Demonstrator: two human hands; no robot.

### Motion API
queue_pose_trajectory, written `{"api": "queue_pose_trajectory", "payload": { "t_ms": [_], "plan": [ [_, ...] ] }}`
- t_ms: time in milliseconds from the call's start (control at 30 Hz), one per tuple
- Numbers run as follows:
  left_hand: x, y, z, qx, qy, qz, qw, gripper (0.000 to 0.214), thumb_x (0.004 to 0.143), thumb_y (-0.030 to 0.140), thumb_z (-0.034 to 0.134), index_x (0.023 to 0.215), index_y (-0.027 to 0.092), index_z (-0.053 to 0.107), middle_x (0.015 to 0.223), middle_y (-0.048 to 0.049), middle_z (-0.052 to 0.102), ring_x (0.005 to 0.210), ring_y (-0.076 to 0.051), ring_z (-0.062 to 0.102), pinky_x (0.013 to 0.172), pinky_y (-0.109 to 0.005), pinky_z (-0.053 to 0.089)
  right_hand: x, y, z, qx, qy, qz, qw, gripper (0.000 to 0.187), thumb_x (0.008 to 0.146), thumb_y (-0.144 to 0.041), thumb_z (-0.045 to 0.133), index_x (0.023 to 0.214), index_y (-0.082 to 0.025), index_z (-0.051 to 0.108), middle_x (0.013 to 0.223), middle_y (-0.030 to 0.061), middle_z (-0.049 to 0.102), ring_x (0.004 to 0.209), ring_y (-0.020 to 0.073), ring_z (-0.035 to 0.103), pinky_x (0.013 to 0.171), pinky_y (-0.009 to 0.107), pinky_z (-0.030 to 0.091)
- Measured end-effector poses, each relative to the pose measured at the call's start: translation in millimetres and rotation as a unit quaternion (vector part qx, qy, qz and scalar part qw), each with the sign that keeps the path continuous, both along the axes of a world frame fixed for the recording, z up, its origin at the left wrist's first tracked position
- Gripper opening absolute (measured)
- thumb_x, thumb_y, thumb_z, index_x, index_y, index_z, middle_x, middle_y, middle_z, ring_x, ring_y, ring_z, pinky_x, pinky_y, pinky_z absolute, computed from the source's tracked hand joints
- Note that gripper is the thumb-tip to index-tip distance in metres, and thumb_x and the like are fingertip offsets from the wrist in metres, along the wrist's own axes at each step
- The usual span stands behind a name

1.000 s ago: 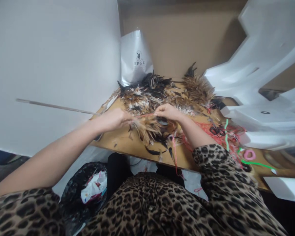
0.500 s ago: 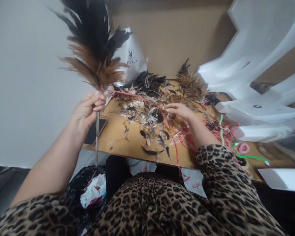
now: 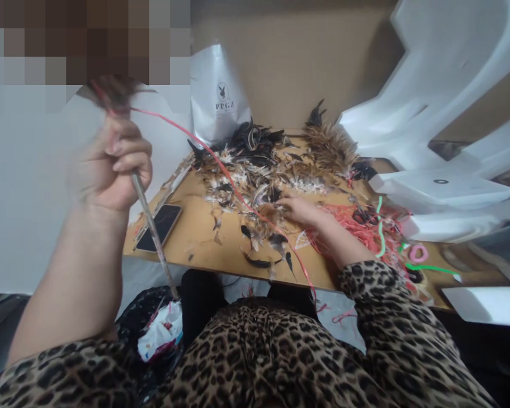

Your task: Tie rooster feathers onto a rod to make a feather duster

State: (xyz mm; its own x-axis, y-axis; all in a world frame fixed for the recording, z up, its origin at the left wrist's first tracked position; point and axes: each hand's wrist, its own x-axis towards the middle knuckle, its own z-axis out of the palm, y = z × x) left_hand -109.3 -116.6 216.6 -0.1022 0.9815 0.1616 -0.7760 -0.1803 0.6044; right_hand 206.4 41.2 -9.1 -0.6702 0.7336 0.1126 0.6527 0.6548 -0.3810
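Note:
Raised at the left, my left hand (image 3: 121, 156) is wrapped round the thin stick of a feather duster (image 3: 151, 224). The stick slants down to the right over the table edge. Pixel blocks cover most of the duster's feathered head; only its blurred brown base shows above my fist. From that base a red plastic string (image 3: 221, 164) runs across the table and hangs over the front edge. My right hand (image 3: 300, 209) reaches into a pile of loose feathers (image 3: 255, 184), black, brown and white. Its fingertips are blurred among the feathers, so I cannot tell whether they grip one.
A phone (image 3: 161, 226) lies on the table's left side. Behind the feathers stands a white bag (image 3: 221, 96). A brown feather bundle (image 3: 331, 144) lies at the back right, near tangled red string (image 3: 344, 226) and white equipment (image 3: 446, 184). Below left is a black rubbish bag (image 3: 130, 317).
My left hand has moved left and up with the duster, and the stick now tilts. My right hand has let the red string go and moved slightly down into the feathers.

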Motion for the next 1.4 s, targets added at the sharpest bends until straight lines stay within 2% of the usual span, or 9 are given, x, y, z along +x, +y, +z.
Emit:
{"api": "queue_pose_trajectory", "payload": {
  "t_ms": [167, 267, 400, 567, 667, 900, 1133, 1233, 1400],
  "plan": [
    [-1, -20, 19.1, 0.032, -0.019, 0.002, 0.999, 0.042, 0.098, 0.027, 0.019, 0.093, 0.007, 0.055, 0.062, 0.0046, 0.046, 0.052, 0.005, 0.026, 0.047, -0.001, 0.013, -14, 7, -10.2, 0.008, -0.033, -0.051, 0.998, 0.021, 0.077, -0.02, 0.055, 0.089, -0.018, 0.071, 0.091, 0.0083, 0.067, 0.081, 0.0184, 0.059, 0.073, 0.026, 0.042],
    [-6, -33, 29.5, 0.043, -0.061, 0.047, 0.996, 0.03, 0.099, 0.023, 0.03, 0.121, 0.02, 0.05, 0.063, 0.0049, 0.046, 0.049, 0.001, 0.032, 0.04, -0.005, 0.021, -6, 19, -3.5, -0.064, 0.071, -0.119, 0.988, 0.016, 0.076, -0.028, 0.058, 0.072, -0.016, 0.068, 0.066, 0.0033, 0.063, 0.061, 0.0135, 0.053, 0.061, 0.024, 0.039],
    [-9, -38, 28.4, 0.058, -0.105, 0.072, 0.99, 0.029, 0.098, 0.023, 0.029, 0.121, 0.025, 0.047, 0.064, 0.0034, 0.047, 0.049, -0.003, 0.037, 0.038, -0.009, 0.027, 13, 34, 13.2, -0.145, 0.274, -0.258, 0.915, 0.031, 0.078, -0.043, 0.057, 0.07, -0.014, 0.065, 0.056, 0.0019, 0.058, 0.049, 0.0105, 0.046, 0.052, 0.023, 0.037],
    [14, -16, -16.0, -0.044, -0.067, -0.026, 0.996, 0.021, 0.094, 0.009, 0.034, 0.082, 0.014, 0.051, 0.062, 0.0002, 0.052, 0.047, -0.001, 0.038, 0.035, -0.006, 0.026, 6, 19, 41.2, -0.081, 0.193, -0.305, 0.929, 0.027, 0.069, -0.035, 0.067, 0.084, -0.012, 0.07, 0.081, 0.0105, 0.07, 0.077, 0.0215, 0.063, 0.073, 0.031, 0.047],
    [42, 4, -50.9, -0.128, -0.028, -0.057, 0.99, 0.021, 0.09, 0.003, 0.039, 0.077, 0.013, 0.051, 0.062, 0.0007, 0.051, 0.043, 0.0, 0.037, 0.033, -0.005, 0.022, -20, -15, 63.7, -0.051, 0.281, -0.243, 0.927, 0.041, 0.069, -0.036, 0.069, 0.103, -0.014, 0.068, 0.105, 0.0118, 0.068, 0.094, 0.0231, 0.062, 0.087, 0.035, 0.046],
    [89, 41, -100.2, -0.19, 0.038, -0.124, 0.973, 0.013, 0.082, 0.0, 0.052, 0.073, 0.009, 0.054, 0.062, -0.0002, 0.051, 0.043, 0.001, 0.038, 0.034, -0.005, 0.02, -86, -67, 97.7, -0.294, 0.543, -0.034, 0.786, 0.039, 0.064, -0.051, 0.073, 0.077, -0.016, 0.062, 0.069, 0.0006, 0.063, 0.061, 0.0102, 0.058, 0.061, 0.024, 0.047],
    [87, 62, -121.5, -0.125, 0.138, -0.035, 0.982, 0.008, 0.072, 0.004, 0.065, 0.068, 0.007, 0.059, 0.061, -0.0025, 0.057, 0.045, -0.001, 0.04, 0.037, -0.009, 0.022, -109, -68, 79.8, -0.38, 0.588, -0.103, 0.706, 0.037, 0.061, -0.047, 0.075, 0.071, -0.018, 0.053, 0.042, -0.0122, 0.028, 0.036, 0.0029, 0.017, 0.036, 0.02, 0.009],
    [88, 65, -134.5, -0.087, 0.199, 0.003, 0.976, 0.012, 0.066, 0.011, 0.072, 0.069, 0.007, 0.061, 0.061, -0.0029, 0.059, 0.045, -0.001, 0.04, 0.038, -0.012, 0.024, -114, -67, 66.2, -0.391, 0.588, -0.131, 0.696, 0.032, 0.061, -0.043, 0.073, 0.07, -0.019, 0.055, 0.041, -0.0119, 0.029, 0.036, 0.0039, 0.017, 0.037, 0.021, 0.011],
    [94, 67, -156.6, -0.076, 0.269, 0.081, 0.957, 0.018, 0.064, 0.019, 0.073, 0.073, 0.011, 0.06, 0.056, 0.0005, 0.058, 0.044, -0.003, 0.042, 0.041, -0.015, 0.026, -114, -66, 47.1, -0.244, 0.609, -0.151, 0.74, 0.021, 0.063, -0.035, 0.069, 0.065, -0.017, 0.059, 0.055, -0.0039, 0.054, 0.05, 0.0072, 0.042, 0.051, 0.021, 0.032]
  ]
}}
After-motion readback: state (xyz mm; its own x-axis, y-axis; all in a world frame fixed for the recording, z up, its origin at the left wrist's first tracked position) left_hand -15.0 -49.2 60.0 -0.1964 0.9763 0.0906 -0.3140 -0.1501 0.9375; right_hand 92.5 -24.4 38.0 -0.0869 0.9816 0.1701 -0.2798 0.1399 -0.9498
